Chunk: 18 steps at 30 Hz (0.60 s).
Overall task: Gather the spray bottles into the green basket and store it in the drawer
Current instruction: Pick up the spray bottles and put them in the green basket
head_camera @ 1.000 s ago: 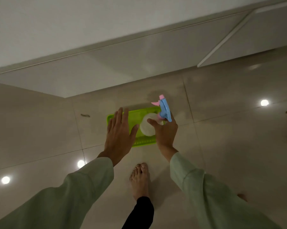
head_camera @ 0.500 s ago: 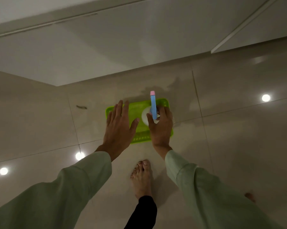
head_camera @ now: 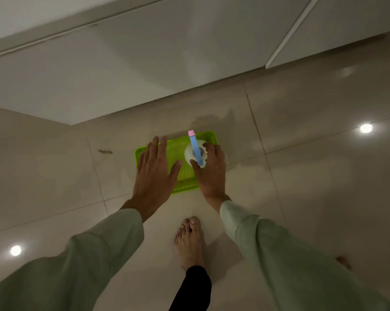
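A green basket [head_camera: 185, 186] lies on the tiled floor below me. My right hand [head_camera: 212, 173] grips a white spray bottle [head_camera: 189, 153] with a blue trigger head and pink nozzle tip. The bottle stands upright over the basket's right half, and I cannot tell whether it touches the bottom. My left hand [head_camera: 153, 173] hovers flat with its fingers spread over the basket's left half and holds nothing. Both hands hide much of the basket.
White cabinet fronts [head_camera: 144, 70] run along the far side, just beyond the basket. My bare foot [head_camera: 189, 241] stands on the glossy floor [head_camera: 313, 187] close behind the basket. Ceiling lights reflect in the tiles.
The bottle came from the basket's right edge to above its right half, and its head turned so the nozzle points away from me. The left hand stayed spread over the basket.
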Each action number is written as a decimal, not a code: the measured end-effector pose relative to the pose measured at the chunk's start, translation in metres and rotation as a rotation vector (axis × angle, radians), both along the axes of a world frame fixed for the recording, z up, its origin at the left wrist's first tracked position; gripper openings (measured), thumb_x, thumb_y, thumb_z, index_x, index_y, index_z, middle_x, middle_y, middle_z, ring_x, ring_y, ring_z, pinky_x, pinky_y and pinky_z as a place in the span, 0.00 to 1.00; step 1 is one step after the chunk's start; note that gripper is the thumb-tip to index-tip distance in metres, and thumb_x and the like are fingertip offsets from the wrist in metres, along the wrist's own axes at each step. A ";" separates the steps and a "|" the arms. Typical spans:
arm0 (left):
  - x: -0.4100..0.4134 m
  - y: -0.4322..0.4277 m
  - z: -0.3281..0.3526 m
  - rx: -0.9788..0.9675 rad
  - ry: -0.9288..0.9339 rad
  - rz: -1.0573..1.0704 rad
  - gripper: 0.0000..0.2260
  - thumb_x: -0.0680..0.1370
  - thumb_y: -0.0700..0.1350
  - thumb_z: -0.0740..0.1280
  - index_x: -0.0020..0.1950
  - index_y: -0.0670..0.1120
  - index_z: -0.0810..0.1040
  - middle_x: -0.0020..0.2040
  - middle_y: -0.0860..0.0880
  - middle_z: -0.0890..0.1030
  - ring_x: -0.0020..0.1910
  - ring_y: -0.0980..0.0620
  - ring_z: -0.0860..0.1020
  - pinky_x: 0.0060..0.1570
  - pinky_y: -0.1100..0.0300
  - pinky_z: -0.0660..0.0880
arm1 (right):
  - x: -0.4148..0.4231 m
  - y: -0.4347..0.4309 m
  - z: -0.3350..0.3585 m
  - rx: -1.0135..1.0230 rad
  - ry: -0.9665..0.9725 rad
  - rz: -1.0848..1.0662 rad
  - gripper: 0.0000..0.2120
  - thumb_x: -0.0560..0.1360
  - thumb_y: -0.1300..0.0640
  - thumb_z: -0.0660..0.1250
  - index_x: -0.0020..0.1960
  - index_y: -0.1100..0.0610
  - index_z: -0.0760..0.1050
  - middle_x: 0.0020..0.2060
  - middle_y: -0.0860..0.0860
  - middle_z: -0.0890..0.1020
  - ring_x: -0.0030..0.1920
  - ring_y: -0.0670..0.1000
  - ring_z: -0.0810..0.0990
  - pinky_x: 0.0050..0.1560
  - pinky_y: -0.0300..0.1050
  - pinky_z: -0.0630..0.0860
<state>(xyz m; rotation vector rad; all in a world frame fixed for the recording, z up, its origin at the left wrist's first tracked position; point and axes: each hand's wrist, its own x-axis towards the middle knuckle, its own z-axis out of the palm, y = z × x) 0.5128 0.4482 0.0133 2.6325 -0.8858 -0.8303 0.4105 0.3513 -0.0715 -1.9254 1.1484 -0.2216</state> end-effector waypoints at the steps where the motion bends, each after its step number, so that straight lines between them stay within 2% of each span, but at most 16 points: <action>1: -0.002 0.001 0.002 0.006 0.003 0.002 0.32 0.81 0.57 0.58 0.80 0.45 0.52 0.80 0.43 0.54 0.79 0.44 0.53 0.77 0.46 0.52 | -0.002 -0.001 0.001 0.034 0.006 0.010 0.23 0.70 0.60 0.77 0.62 0.62 0.74 0.56 0.58 0.78 0.55 0.59 0.76 0.47 0.47 0.73; 4: -0.013 0.000 0.019 0.009 0.002 0.011 0.31 0.81 0.56 0.58 0.80 0.45 0.52 0.80 0.43 0.54 0.79 0.43 0.54 0.77 0.45 0.53 | -0.019 -0.007 0.017 0.117 -0.043 0.050 0.32 0.68 0.57 0.79 0.69 0.60 0.71 0.60 0.57 0.77 0.59 0.58 0.76 0.51 0.48 0.74; 6: -0.020 -0.006 0.035 -0.003 -0.014 0.019 0.30 0.81 0.55 0.59 0.80 0.45 0.53 0.80 0.43 0.55 0.79 0.43 0.54 0.77 0.47 0.53 | -0.036 -0.015 0.035 0.124 -0.084 0.032 0.34 0.68 0.54 0.80 0.70 0.58 0.70 0.60 0.55 0.76 0.58 0.57 0.77 0.51 0.50 0.76; 9: -0.034 -0.030 0.066 -0.036 -0.043 -0.003 0.30 0.81 0.53 0.59 0.79 0.45 0.53 0.80 0.43 0.56 0.79 0.44 0.55 0.76 0.48 0.54 | -0.074 -0.036 0.071 0.085 -0.119 -0.008 0.32 0.71 0.49 0.78 0.69 0.59 0.71 0.60 0.55 0.76 0.58 0.57 0.77 0.56 0.52 0.77; 12: -0.061 -0.062 0.095 -0.076 -0.037 -0.024 0.29 0.81 0.53 0.59 0.79 0.45 0.54 0.80 0.44 0.56 0.79 0.45 0.55 0.76 0.46 0.56 | -0.117 -0.065 0.104 0.072 -0.114 -0.064 0.27 0.74 0.50 0.75 0.68 0.55 0.71 0.63 0.51 0.75 0.61 0.55 0.76 0.58 0.57 0.78; 18: -0.165 -0.161 0.139 -0.083 -0.028 -0.176 0.29 0.82 0.52 0.59 0.79 0.43 0.55 0.79 0.42 0.58 0.78 0.42 0.57 0.76 0.47 0.55 | -0.235 -0.160 0.162 0.027 -0.067 -0.264 0.24 0.75 0.48 0.72 0.68 0.50 0.69 0.64 0.45 0.73 0.63 0.50 0.76 0.58 0.54 0.79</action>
